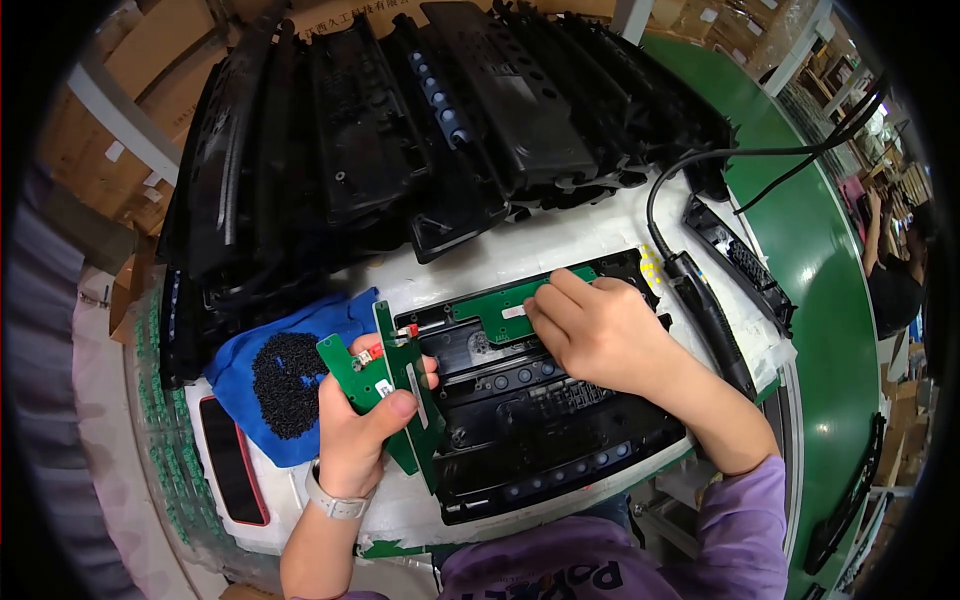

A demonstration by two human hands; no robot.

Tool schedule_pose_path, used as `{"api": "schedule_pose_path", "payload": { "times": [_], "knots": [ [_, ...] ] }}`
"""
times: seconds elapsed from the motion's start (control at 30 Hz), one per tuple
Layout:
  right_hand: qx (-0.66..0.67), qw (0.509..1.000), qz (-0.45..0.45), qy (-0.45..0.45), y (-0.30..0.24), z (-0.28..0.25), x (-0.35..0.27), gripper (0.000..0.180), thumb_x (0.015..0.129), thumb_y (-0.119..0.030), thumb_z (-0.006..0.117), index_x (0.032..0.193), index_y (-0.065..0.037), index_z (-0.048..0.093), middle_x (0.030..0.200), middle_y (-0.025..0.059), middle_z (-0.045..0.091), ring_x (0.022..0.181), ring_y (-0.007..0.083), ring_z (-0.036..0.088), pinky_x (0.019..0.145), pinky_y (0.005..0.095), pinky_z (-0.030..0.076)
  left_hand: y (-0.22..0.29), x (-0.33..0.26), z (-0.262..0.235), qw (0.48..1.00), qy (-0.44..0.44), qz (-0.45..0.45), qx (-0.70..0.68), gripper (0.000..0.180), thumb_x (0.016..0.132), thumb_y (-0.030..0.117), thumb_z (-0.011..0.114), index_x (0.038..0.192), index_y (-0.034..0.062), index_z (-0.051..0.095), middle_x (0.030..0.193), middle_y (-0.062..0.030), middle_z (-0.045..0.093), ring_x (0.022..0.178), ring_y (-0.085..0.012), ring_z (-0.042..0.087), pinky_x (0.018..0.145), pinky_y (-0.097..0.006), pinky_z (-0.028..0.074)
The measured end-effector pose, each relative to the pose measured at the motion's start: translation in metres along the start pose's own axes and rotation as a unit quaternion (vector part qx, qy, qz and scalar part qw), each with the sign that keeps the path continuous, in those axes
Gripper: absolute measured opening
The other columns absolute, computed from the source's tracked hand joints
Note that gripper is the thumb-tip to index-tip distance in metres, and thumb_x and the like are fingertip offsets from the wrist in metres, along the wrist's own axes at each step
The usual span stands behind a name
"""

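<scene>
My left hand (362,420) is closed around green circuit boards (408,385), held on edge, with small red-and-white connectors on them. My right hand (588,330) has its fingers curled on another green circuit board (490,312), which lies in the far part of a black plastic housing (455,345). That board has a pale label, and my right hand covers part of it. Nearer to me lies a second black housing (490,470) with a row of bluish round spots. The tips of my right fingers are partly hidden.
Black small screws (288,385) are heaped on a blue cloth (240,350) at left, beside a red-edged phone (232,460). A corded black electric screwdriver (708,320) lies at right, near a black plastic part (740,260). Black housings (340,130) are stacked along the far side.
</scene>
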State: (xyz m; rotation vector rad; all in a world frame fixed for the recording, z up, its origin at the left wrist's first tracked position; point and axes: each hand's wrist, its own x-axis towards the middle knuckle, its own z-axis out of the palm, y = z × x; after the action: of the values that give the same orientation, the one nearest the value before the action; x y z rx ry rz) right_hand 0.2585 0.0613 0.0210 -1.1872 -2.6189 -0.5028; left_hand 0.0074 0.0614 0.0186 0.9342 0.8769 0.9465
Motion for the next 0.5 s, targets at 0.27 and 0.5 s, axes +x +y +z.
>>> {"api": "schedule_pose_path", "payload": {
  "times": [0.27, 0.5],
  "knots": [
    [0.198, 0.977, 0.080, -0.012, 0.017, -0.005, -0.001, 0.040, 0.061, -0.025, 0.074, 0.090, 0.000, 0.063, 0.081, 0.0054, 0.050, 0.076, 0.0207, 0.053, 0.062, 0.0309, 0.047, -0.003, 0.001, 0.001, 1.000, 0.006, -0.013, 0.018, 0.057, 0.069, 0.021, 0.076, 0.113, -0.0022, 0.048, 0.098, -0.0124, 0.063, 0.089, -0.0182, 0.062, 0.081, -0.029, 0.049],
    [0.188, 0.976, 0.110, -0.017, 0.013, -0.004, -0.006, 0.036, 0.058, -0.021, 0.076, 0.083, 0.002, 0.065, 0.078, 0.0057, 0.051, 0.080, 0.0205, 0.053, 0.063, 0.0305, 0.048, -0.004, 0.000, 0.004, 0.999, 0.025, -0.015, 0.042, 0.058, 0.066, 0.017, 0.077, 0.113, -0.0030, 0.049, 0.098, -0.0135, 0.063, 0.088, -0.0191, 0.062, 0.079, -0.030, 0.050]
  ]
}}
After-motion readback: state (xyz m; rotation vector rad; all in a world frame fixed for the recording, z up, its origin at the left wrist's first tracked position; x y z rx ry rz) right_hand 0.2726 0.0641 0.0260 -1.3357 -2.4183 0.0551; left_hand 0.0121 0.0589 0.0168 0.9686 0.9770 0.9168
